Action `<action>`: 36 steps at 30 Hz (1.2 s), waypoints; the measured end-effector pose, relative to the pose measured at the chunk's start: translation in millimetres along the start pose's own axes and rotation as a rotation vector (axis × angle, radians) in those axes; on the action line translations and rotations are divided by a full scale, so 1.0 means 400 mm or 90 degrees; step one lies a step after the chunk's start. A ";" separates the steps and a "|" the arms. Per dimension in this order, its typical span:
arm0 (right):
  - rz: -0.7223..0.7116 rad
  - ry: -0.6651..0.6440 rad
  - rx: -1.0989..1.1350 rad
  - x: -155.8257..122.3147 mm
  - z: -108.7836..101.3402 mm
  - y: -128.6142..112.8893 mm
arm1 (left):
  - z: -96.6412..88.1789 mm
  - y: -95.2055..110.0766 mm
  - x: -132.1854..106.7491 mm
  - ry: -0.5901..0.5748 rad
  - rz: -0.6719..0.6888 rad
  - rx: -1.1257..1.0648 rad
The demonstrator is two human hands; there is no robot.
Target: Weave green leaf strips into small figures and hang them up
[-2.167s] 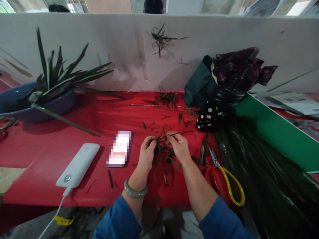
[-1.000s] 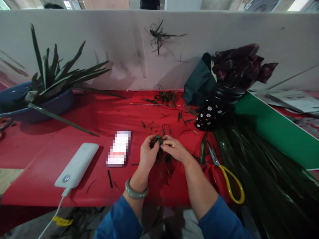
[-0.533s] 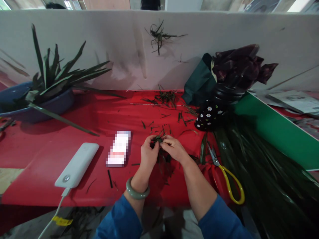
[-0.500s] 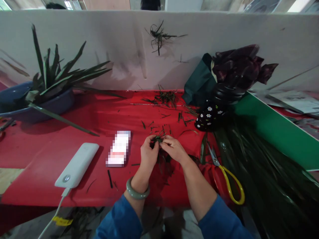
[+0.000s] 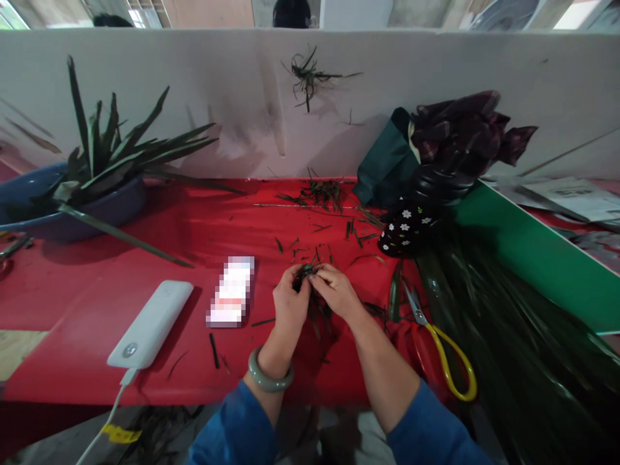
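A small bundle of dark green leaf strips [image 5: 307,270] is pinched between my two hands, just above the red table cover [image 5: 194,381]. My left hand [image 5: 290,294], below a jade-coloured bangle on the wrist, closes round the bundle's left side. From the right, my right hand [image 5: 335,289] grips it with thumb and fingers together. The bundle's exact shape is partly hidden by the fingers. Loose leaf scraps [image 5: 322,316] lie under and between my wrists. Scissors with yellow handles [image 5: 440,345] rest to the right of my right forearm, blades pointing away from me.
A blue basin [image 5: 106,210] of long pointed leaves stands at the far left. Nearer are a white power bank [image 5: 151,323] and a phone [image 5: 230,290]. Long dark leaves [image 5: 504,342] cover the right side, beside bags [image 5: 387,161]. A pale partition [image 5: 203,84] runs along the back.
Both hands stay together on the leaf bundle, with only slight finger and wrist shifts. The whole view has moved down a little in the picture.
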State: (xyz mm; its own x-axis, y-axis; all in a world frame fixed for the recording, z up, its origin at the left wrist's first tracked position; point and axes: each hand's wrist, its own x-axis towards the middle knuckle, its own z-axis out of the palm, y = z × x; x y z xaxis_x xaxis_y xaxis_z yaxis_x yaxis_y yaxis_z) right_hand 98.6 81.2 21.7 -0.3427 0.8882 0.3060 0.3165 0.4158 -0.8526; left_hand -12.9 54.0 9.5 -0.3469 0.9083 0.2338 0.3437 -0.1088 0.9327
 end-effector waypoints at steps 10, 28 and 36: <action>0.087 0.063 -0.007 0.000 -0.003 0.010 | -0.001 0.003 0.003 -0.047 0.003 -0.043; 0.078 0.081 0.058 -0.002 0.002 0.005 | -0.008 0.008 0.005 -0.068 -0.035 -0.108; 0.085 0.095 0.051 -0.004 0.007 0.008 | -0.003 0.004 0.003 -0.072 -0.027 -0.089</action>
State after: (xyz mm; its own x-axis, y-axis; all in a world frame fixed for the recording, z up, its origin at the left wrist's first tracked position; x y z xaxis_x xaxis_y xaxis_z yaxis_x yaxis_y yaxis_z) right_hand 97.7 80.4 17.3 -0.1662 0.9559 0.2422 0.2770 0.2810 -0.9189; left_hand -14.0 54.5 11.6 -0.2558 0.9518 0.1692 0.2036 -0.1181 0.9719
